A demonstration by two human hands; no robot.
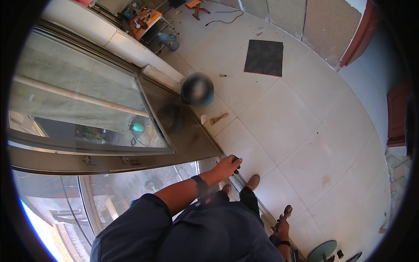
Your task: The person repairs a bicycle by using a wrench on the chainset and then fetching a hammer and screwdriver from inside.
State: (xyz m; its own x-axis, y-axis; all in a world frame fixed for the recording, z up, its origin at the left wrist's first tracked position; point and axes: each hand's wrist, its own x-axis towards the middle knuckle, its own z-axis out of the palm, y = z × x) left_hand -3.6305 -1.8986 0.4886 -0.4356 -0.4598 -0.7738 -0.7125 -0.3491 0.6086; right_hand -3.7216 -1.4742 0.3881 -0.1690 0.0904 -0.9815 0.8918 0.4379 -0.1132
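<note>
My left hand [227,168] is out in front of me, beside the bottom corner of the brown metal-framed glass door [187,131]. Its fingers are closed around a small black object [236,160], too much covered to name. Lower right, my right hand [283,230] is closed on a tool with a rounded, brownish end [287,211]; the rest of it is hidden by the hand. Under both hands runs a metal threshold track [262,205], and my brown shoes [253,182] stand next to it.
Beside the door stand a dark bucket [204,101] and a wooden-handled flat brush or scraper [218,118]. Farther off lie a yellow screwdriver [224,75] and a black mat [264,59]. An orange table [150,22], blue jug [169,41] and stool [195,8] stand at the back.
</note>
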